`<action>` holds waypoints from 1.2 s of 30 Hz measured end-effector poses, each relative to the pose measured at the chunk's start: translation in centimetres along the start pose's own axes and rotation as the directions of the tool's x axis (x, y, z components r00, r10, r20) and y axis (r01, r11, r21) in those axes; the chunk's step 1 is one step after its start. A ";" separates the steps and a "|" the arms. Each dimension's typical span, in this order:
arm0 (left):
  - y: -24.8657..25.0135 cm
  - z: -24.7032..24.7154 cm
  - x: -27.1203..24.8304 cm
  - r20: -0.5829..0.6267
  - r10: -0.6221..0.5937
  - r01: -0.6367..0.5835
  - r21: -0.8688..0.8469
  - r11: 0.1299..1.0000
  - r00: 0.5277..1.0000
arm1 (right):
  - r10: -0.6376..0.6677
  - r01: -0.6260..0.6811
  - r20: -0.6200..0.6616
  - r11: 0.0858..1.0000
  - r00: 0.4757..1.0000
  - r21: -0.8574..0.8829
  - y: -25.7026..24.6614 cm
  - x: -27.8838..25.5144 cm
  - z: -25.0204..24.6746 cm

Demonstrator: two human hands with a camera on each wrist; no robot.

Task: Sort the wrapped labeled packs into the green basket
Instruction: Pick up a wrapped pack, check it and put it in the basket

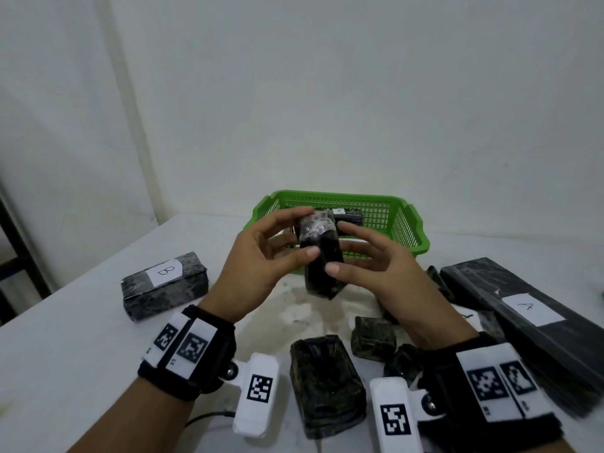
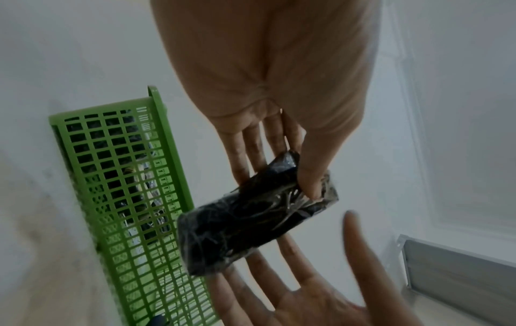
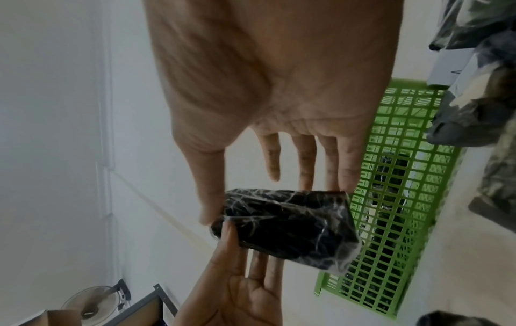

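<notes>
Between the two raised hands, a small black wrapped pack is held above the white surface, the left hand pinching it with thumb and fingers and the right hand pinching its other side the same way. Below and just nearer than the hands lie several more dark wrapped packs, with a pack labeled B off beyond the left wrist and a long pack labeled A out past the right wrist. Just beyond the fingertips stands the green basket, with a pack labeled A lying inside it.
</notes>
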State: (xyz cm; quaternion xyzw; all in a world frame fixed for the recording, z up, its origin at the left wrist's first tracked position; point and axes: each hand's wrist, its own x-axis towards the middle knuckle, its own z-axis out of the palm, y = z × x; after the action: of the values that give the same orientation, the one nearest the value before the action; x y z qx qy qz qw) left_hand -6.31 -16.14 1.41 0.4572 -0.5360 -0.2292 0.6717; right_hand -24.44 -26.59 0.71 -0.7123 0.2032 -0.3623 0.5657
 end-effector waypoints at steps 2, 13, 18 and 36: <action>-0.1 -0.1 0.0 0.028 0.043 -0.042 -0.044 0.998 0.999 | 0.054 -0.055 0.005 0.998 0.999 0.021 0.1 0.1 0.0; -0.6 -0.1 -0.3 0.255 -0.162 0.159 0.033 0.987 0.953 | 0.089 -0.082 -0.040 0.986 0.995 0.147 0.4 0.6 0.0; -1.2 0.0 0.0 0.202 -0.264 0.274 -0.023 0.961 0.943 | 0.089 -0.097 0.053 0.981 0.995 0.168 0.2 0.4 -0.1; -0.1 -1.1 -0.4 0.323 -0.186 0.214 -0.051 0.976 0.928 | 0.034 -0.038 0.137 0.999 0.990 0.030 -0.5 -0.2 -0.5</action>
State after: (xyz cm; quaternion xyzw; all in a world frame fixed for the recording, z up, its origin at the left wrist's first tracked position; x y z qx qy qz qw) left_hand -5.35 -15.45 1.16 0.4378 -0.5772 -0.3894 0.5688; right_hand -25.03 -26.60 1.16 -0.7223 0.1709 -0.3059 0.5963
